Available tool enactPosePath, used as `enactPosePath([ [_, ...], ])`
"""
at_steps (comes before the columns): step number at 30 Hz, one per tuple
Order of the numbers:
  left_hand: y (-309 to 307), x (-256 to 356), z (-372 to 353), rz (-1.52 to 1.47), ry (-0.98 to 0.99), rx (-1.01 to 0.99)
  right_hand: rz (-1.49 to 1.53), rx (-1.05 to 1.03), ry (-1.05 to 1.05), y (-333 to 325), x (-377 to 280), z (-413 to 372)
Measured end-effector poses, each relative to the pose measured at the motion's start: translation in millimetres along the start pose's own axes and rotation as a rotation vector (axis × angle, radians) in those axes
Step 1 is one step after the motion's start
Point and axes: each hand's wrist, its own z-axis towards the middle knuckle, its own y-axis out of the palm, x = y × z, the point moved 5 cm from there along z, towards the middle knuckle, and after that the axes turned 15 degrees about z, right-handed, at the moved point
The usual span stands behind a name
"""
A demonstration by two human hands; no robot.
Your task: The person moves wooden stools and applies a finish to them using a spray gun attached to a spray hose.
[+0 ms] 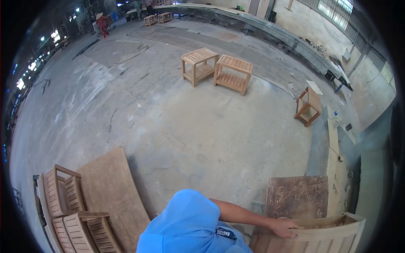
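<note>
My left arm, in a blue sleeve, reaches across to the right. At the lower right, my left hand [283,227] rests on the upper edge of a pale slatted wooden side table [333,234], its fingers curled over the rail. The table seems to lie on its side, and its lower part is cut off by the frame. Behind it lies a worn brown mat or board [297,196]. My right hand does not show.
Two slatted side tables [200,63] [233,72] stand ahead, and a darker one [308,105] at the right. More slatted tables [78,215] are stacked lower left beside a brown sheet [110,185]. A long bench [270,29] lines the wall. A person in red [102,25] is far off.
</note>
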Motion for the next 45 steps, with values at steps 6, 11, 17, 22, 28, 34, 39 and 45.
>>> enactPosePath([
  [6, -26.6, 24.2, 38.7, -0.249, 0.166, -0.056, 0.007, 0.017, -0.042, 43.1, 8.3, -52.6],
  [11, -71.0, -13.0, 21.9, -0.219, 0.167, 0.052, -0.006, 0.035, -0.057, 81.7, 29.3, -71.9],
  [17, -191.6, -90.3, 14.1, -0.229, 0.157, 0.092, -0.019, 0.048, -0.038, 136.0, 70.2, -61.3],
  [22, -331.4, -133.3, -3.9, -0.100, 0.016, 0.381, -0.059, -0.045, 0.010, 208.5, 102.7, -30.1],
  [28, -487.0, -176.5, -92.1, -0.236, -0.296, 0.683, -0.076, -0.389, 0.211, 360.7, 201.1, 36.4],
  [34, -625.4, -247.9, -210.6, -0.141, -0.443, 1.056, -0.153, -0.800, 0.242, 588.4, 347.6, 23.3],
  [39, -732.3, -284.9, -327.8, -0.082, -0.704, 1.360, -0.170, -1.050, 0.364, 778.1, 453.3, -54.9],
  [45, -841.1, -279.1, -434.0, -0.084, -0.795, 1.715, -0.078, -1.503, 0.619, 994.4, 526.2, -166.1],
])
